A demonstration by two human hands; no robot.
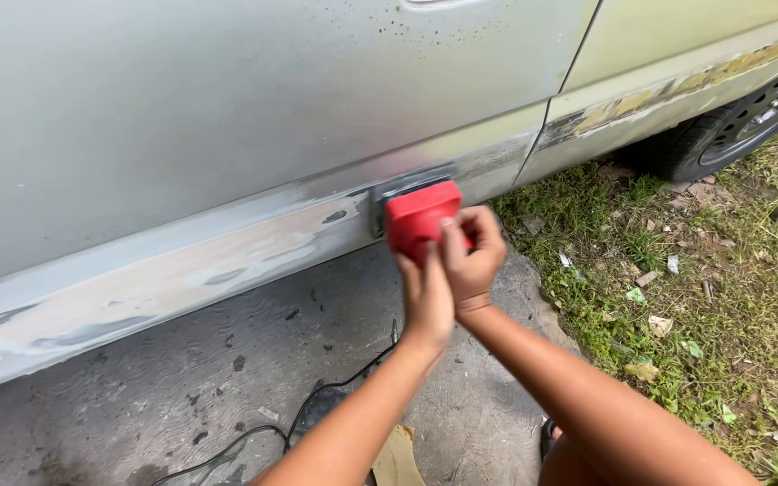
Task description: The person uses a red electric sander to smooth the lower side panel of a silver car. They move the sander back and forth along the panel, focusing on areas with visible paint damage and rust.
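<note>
Fingers of both hands are wrapped around a red sanding block: the left hand is closed on its lower edge, the right hand is clenched over its right side. The block is pressed flat against the sanded lower strip of a silver car door. A black cable is seen on the concrete below, and paper scraps are scattered over the grass.

I see the red plastic sanding block pressed on the silver car's lower door sill, wheel far right of it, black cable below on the concrete ground.
</note>
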